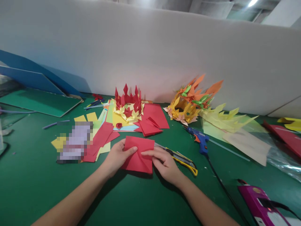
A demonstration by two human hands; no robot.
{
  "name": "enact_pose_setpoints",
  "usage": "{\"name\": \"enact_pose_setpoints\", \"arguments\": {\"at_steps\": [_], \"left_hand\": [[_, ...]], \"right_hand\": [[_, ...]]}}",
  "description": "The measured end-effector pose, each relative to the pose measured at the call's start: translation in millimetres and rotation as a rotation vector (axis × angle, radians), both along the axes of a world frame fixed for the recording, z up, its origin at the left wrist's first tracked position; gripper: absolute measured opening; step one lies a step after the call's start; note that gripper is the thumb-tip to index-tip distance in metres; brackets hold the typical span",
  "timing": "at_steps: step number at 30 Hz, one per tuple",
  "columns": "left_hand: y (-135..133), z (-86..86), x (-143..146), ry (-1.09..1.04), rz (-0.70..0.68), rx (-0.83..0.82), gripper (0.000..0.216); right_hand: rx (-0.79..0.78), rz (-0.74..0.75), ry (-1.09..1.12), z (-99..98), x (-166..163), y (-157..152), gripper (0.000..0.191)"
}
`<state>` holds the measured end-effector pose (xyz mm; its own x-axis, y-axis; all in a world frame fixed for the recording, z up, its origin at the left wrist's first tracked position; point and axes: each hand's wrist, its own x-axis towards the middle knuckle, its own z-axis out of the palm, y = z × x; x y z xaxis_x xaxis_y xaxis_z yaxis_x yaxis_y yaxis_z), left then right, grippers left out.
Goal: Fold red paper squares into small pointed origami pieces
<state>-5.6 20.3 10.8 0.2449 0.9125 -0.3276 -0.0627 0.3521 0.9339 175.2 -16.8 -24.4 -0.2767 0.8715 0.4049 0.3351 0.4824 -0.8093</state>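
Observation:
A square of red paper [143, 161] is held just above the green table, between my two hands. My left hand [121, 155] grips its left side, thumb on top and the fingers hidden behind. On the right edge, my right hand [164, 161] has its index finger lying on the paper's face, the other fingers curled at the edge. A yellow and black utility knife [182, 159] lies just beyond my right hand. Behind the square rest folded red paper pieces [150, 127] and a red and pale yellow paper crown [129, 105].
Left lie red paper strips [98, 141] and a pixelated phone-like object [76, 141]. A blue glue gun [199, 139] with a cord lies right, near an orange paper crown [185, 106] and a yellow one [223, 117]. A magenta power strip [261, 201] sits front right. A white partition [150, 47] stands behind.

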Motion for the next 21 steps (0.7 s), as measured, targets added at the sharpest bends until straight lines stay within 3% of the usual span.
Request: {"name": "enact_pose_setpoints", "arguments": {"at_steps": [4,9,15,21], "left_hand": [[0,1.0,-1,0.045,0.014,0.028,0.033],[-1,-6.4,0,0.070,-0.013,0.076,0.033],[-7,-19.2,5,0.053,-0.130,0.177,0.035],[-15,-16.0,11,0.112,-0.234,0.253,0.026]], "right_hand": [[0.079,0.065,-0.051,-2.4,-1,0,0.051],[0.057,0.011,-0.067,-4.8,-2,2,0.028],[0.131,-0.202,-0.131,-3.3,1,4,0.004],[0.164,-0.235,-0.156,-4.8,2,7,0.024]]}}
